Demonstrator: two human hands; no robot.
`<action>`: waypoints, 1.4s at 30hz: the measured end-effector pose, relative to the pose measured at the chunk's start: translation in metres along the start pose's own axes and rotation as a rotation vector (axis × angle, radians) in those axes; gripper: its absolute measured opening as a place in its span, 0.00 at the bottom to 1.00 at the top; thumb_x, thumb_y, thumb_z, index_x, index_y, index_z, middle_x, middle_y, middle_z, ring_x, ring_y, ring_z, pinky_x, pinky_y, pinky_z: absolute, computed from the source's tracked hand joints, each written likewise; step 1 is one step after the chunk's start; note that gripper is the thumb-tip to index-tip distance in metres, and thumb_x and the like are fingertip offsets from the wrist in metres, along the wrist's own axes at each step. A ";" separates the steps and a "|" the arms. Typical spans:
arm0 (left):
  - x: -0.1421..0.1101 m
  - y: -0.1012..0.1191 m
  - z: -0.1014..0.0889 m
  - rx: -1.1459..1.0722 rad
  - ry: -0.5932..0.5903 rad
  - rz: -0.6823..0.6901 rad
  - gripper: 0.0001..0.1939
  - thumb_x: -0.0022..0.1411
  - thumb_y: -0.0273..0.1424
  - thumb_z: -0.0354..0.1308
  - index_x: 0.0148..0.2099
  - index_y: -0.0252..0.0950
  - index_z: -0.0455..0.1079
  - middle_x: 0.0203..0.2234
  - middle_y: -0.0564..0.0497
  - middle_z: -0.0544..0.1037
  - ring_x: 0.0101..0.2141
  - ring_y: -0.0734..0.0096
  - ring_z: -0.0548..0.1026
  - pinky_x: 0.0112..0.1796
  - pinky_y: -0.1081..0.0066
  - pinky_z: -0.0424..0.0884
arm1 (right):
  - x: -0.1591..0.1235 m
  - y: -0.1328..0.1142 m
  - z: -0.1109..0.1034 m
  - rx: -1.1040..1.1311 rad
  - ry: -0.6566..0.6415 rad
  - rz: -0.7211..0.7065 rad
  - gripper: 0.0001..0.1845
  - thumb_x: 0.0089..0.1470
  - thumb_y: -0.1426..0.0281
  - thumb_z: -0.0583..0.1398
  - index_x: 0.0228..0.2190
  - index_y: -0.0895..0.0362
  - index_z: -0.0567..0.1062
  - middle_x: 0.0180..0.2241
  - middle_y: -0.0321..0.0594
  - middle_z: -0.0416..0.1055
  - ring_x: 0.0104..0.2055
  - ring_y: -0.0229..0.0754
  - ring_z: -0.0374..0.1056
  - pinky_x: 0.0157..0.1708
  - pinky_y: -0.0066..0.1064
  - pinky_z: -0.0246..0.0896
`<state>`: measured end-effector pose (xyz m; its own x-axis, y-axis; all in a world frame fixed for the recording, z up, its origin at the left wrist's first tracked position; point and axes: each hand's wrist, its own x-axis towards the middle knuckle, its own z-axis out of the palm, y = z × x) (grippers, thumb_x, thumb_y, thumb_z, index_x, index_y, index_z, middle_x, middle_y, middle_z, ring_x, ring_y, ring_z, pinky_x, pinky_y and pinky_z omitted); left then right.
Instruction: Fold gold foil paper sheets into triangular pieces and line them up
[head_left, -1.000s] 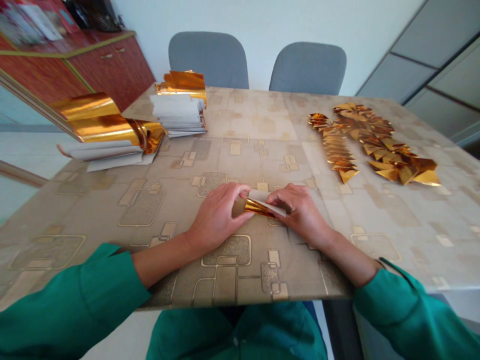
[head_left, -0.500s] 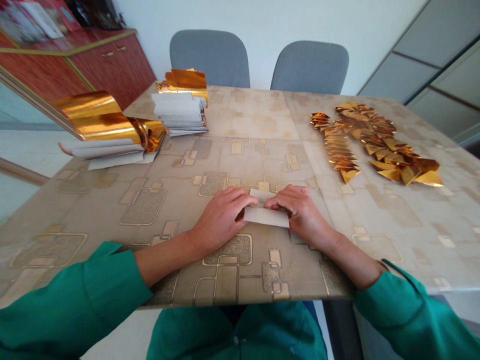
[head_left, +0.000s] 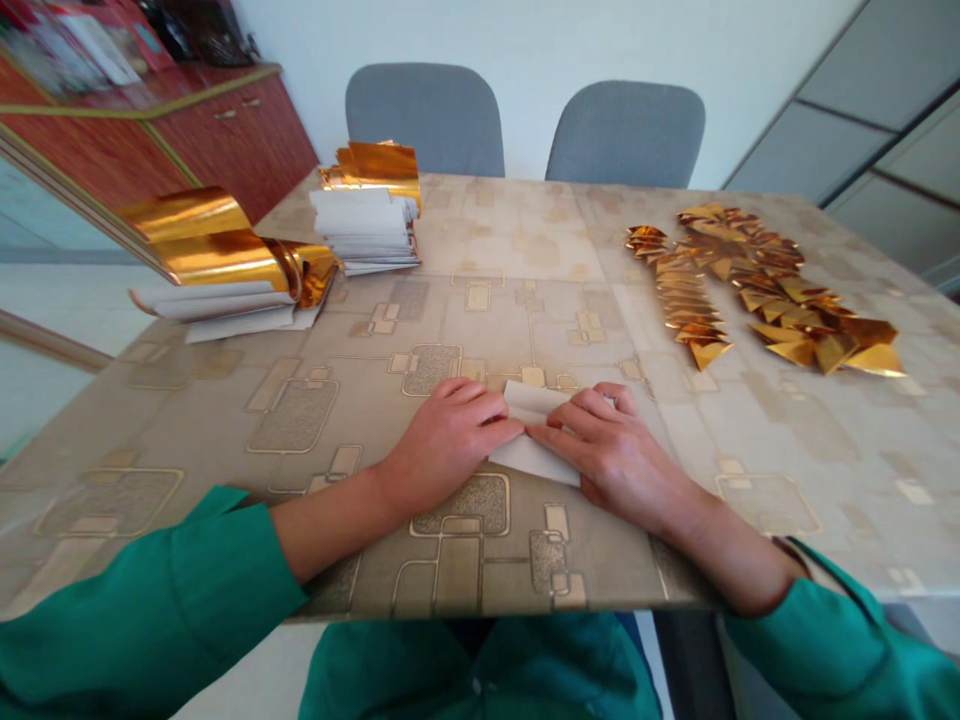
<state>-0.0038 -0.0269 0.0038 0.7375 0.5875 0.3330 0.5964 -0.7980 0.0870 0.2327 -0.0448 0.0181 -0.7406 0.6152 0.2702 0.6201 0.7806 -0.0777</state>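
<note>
A small whitish sheet of paper (head_left: pixel 536 459) lies on the table near its front edge, with a fold running across its middle. My left hand (head_left: pixel 454 440) holds its left end, the thumb pressed on the fold. At the right end, my right hand (head_left: pixel 611 450) grips the same paper, thumb and index finger along the fold and the other fingers curled over the far part. Both thumbs nearly meet at the centre. Parts of the paper are hidden under my fingers.
At the left stand a stack of gold foil paper (head_left: pixel 210 240) curled over white backs and a second stack (head_left: pixel 367 225) behind it. Folded gold foil pieces (head_left: pixel 690 300) lie in rows at the right. Two grey chairs (head_left: pixel 426 120) stand beyond the patterned table (head_left: pixel 292 410).
The paper's near flap, raised before, now lies flatter and reaches closer to me. My right hand has shifted slightly right and nearer, its fingers more stretched over the paper. The view moved slightly.
</note>
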 end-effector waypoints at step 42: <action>0.001 -0.001 -0.015 -0.023 -0.106 0.080 0.12 0.61 0.25 0.52 0.43 0.36 0.76 0.34 0.47 0.75 0.39 0.61 0.68 0.47 0.58 0.65 | 0.007 0.022 0.010 0.367 0.022 0.191 0.10 0.56 0.79 0.55 0.30 0.56 0.75 0.29 0.38 0.69 0.35 0.40 0.63 0.37 0.32 0.52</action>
<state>-0.0083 -0.0274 0.0177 0.8123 0.5322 0.2386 0.5281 -0.8448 0.0862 0.2389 -0.0223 0.0082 -0.6129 0.7535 0.2376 0.6095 0.6423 -0.4648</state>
